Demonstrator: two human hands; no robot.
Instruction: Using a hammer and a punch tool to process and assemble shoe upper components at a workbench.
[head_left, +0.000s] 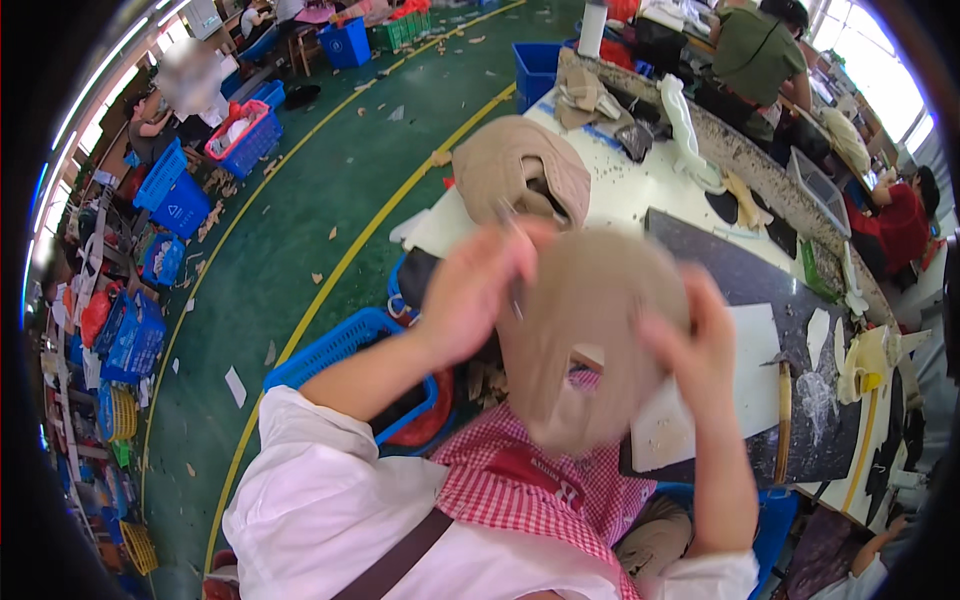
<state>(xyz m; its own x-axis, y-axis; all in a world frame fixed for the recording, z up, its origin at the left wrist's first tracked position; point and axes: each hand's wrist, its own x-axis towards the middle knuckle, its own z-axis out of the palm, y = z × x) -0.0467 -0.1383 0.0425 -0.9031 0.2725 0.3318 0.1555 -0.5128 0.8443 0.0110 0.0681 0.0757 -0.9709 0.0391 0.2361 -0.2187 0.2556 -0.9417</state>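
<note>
A beige cap (615, 265) is held up in front of my chest, its rear opening and strap toward me, slightly smeared by motion. My right hand (700, 345) grips its right side, fingers bent against the cloth. At the cap's left edge is my left hand (480, 285), with fingers curled and pressed together around a thin metal tool (514, 235). That tool is blurred, so its exact kind is unclear. Just beyond the left hand, more beige caps (500, 165) sit stacked on the white tabletop (610, 180).
To the right lie a dark board (740, 270), a white sheet (755, 350) and a yellowed brush-like tool (783, 420). A blue basket (335, 345) stands by my left forearm. A white curved stand (685, 130) is farther back. Co-workers sit beyond the table and across the green floor.
</note>
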